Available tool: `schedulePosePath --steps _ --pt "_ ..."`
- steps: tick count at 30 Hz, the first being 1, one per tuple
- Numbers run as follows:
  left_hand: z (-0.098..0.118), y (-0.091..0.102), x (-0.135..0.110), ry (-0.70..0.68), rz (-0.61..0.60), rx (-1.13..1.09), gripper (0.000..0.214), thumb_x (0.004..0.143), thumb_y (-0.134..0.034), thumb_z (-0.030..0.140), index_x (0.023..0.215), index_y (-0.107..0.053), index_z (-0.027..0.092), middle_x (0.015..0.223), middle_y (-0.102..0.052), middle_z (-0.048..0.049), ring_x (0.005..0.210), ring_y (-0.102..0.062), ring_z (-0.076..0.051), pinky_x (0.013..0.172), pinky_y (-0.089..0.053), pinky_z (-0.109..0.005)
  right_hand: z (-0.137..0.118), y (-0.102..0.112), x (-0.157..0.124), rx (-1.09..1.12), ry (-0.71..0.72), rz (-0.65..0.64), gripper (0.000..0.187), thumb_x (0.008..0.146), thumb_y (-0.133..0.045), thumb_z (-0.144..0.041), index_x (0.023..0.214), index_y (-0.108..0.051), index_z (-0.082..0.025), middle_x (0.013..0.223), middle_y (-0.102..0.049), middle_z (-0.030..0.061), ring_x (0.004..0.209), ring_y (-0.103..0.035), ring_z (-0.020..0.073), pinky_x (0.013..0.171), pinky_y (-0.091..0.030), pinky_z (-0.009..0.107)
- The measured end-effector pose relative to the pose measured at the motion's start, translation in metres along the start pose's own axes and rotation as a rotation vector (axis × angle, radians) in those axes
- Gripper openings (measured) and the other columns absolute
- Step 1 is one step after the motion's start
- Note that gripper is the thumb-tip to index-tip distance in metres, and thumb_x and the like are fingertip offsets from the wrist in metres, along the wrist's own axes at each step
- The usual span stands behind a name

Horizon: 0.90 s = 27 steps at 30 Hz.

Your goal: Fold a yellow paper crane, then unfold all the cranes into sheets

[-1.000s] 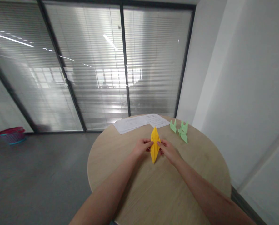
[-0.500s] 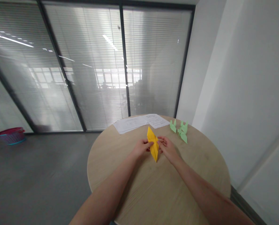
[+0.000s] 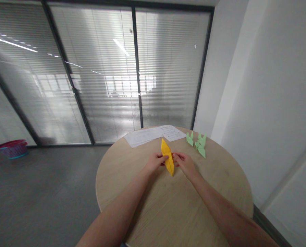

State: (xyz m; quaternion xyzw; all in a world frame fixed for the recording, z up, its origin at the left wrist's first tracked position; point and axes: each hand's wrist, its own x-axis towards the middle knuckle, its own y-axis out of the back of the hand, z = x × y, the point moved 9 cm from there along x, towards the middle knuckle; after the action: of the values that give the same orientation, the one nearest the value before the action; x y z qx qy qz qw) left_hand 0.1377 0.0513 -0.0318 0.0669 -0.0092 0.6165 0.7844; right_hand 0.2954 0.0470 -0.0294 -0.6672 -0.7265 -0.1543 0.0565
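Note:
A yellow folded origami paper (image 3: 167, 157), long and pointed at both ends, is held above the table between my hands. My left hand (image 3: 156, 162) grips its left side, thumb on the front face and fingers behind. On the other side, my right hand (image 3: 184, 162) pinches the paper's right edge with thumb and fingertips. Part of the fingers is hidden behind the paper. Beyond my right hand, several light green folded paper figures (image 3: 200, 144) sit on the tabletop.
The round wooden table (image 3: 173, 212) lies under my arms. White printed sheets (image 3: 145, 136) lie along its far edge. A glass partition with blinds (image 3: 111, 103) stands behind it, a white wall (image 3: 276, 103) to the right. A red and blue basket (image 3: 12, 149) is on the floor at left.
My right thumb has moved from the paper's front face to its right edge. The paper's lower tip has shifted slightly right and up. My left hand keeps its grip.

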Motion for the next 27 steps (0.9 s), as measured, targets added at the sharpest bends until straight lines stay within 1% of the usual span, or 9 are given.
schedulePosePath --steps 6,9,11,13,15,17,19,22,27 --pt "0.002 -0.004 -0.003 -0.011 -0.027 0.025 0.046 0.074 -0.075 0.053 0.096 -0.077 0.013 0.094 -0.077 -0.0112 0.081 -0.069 -0.022 0.070 -0.049 -0.029 0.006 -0.015 -0.001 0.103 -0.011 -0.104 0.040 0.081 -0.069 -0.052 0.106 -0.075 -0.021 0.101 -0.078 0.0091 0.088 -0.074 0.0272 0.074 -0.060 0.039" --pt "0.004 -0.003 -0.004 -0.006 -0.005 0.068 0.043 0.074 -0.075 0.052 0.093 -0.075 0.013 0.088 -0.075 -0.0083 0.075 -0.066 -0.018 0.066 -0.048 -0.027 0.005 -0.014 0.000 0.075 0.010 -0.097 0.037 0.080 -0.070 -0.051 0.099 -0.077 -0.020 0.096 -0.078 0.0092 0.087 -0.073 0.0281 0.075 -0.059 0.040" --pt "0.006 -0.002 -0.003 -0.018 0.029 0.096 0.040 0.072 -0.076 0.050 0.089 -0.073 0.014 0.081 -0.071 -0.0057 0.069 -0.062 -0.016 0.061 -0.047 -0.026 0.005 -0.011 0.000 0.056 0.014 -0.078 0.037 0.080 -0.070 -0.052 0.095 -0.077 -0.019 0.093 -0.078 0.0093 0.085 -0.073 0.0286 0.074 -0.059 0.040" --pt "0.009 0.002 -0.002 -0.049 0.091 0.104 0.038 0.070 -0.078 0.049 0.083 -0.067 0.015 0.074 -0.065 -0.0020 0.063 -0.058 -0.013 0.055 -0.046 -0.024 0.004 -0.012 0.000 0.065 0.011 -0.084 0.038 0.080 -0.070 -0.053 0.094 -0.077 -0.019 0.092 -0.077 0.0093 0.084 -0.073 0.0286 0.074 -0.059 0.040" --pt "0.010 0.008 -0.002 -0.074 0.165 0.083 0.039 0.067 -0.081 0.048 0.077 -0.059 0.017 0.067 -0.058 0.0025 0.056 -0.052 -0.011 0.051 -0.044 -0.023 0.003 -0.013 -0.002 0.079 0.010 -0.102 0.040 0.080 -0.070 -0.055 0.095 -0.078 -0.019 0.092 -0.077 0.0091 0.083 -0.072 0.0283 0.072 -0.059 0.040" --pt "0.010 0.008 -0.003 -0.070 0.186 0.047 0.043 0.067 -0.082 0.049 0.074 -0.053 0.019 0.064 -0.054 0.0047 0.053 -0.051 -0.010 0.050 -0.045 -0.023 0.002 -0.014 -0.003 0.087 0.009 -0.114 0.042 0.080 -0.070 -0.057 0.096 -0.078 -0.019 0.091 -0.077 0.0089 0.082 -0.072 0.0279 0.070 -0.059 0.039" --pt "0.009 0.004 -0.003 -0.045 0.148 0.014 0.043 0.068 -0.082 0.050 0.075 -0.054 0.018 0.065 -0.057 0.0030 0.057 -0.056 -0.011 0.053 -0.048 -0.025 0.000 -0.016 -0.004 0.100 0.007 -0.132 0.044 0.080 -0.070 -0.058 0.099 -0.078 -0.019 0.093 -0.077 0.0090 0.082 -0.072 0.0274 0.069 -0.060 0.038" --pt "0.009 -0.002 -0.004 -0.026 0.091 -0.043 0.041 0.071 -0.080 0.051 0.081 -0.061 0.016 0.075 -0.066 -0.0026 0.069 -0.064 -0.015 0.060 -0.053 -0.026 -0.001 -0.018 -0.005 0.116 0.009 -0.147 0.046 0.081 -0.068 -0.059 0.103 -0.078 -0.020 0.097 -0.077 0.0093 0.083 -0.072 0.0263 0.068 -0.059 0.037" --pt "0.008 -0.007 -0.004 -0.014 0.029 -0.103 0.043 0.076 -0.076 0.055 0.090 -0.068 0.015 0.087 -0.073 -0.0076 0.077 -0.069 -0.019 0.070 -0.054 -0.030 0.000 -0.015 -0.003 0.062 0.051 -0.117 0.042 0.084 -0.065 -0.054 0.106 -0.076 -0.020 0.101 -0.077 0.0094 0.084 -0.072 0.0256 0.062 -0.057 0.033"
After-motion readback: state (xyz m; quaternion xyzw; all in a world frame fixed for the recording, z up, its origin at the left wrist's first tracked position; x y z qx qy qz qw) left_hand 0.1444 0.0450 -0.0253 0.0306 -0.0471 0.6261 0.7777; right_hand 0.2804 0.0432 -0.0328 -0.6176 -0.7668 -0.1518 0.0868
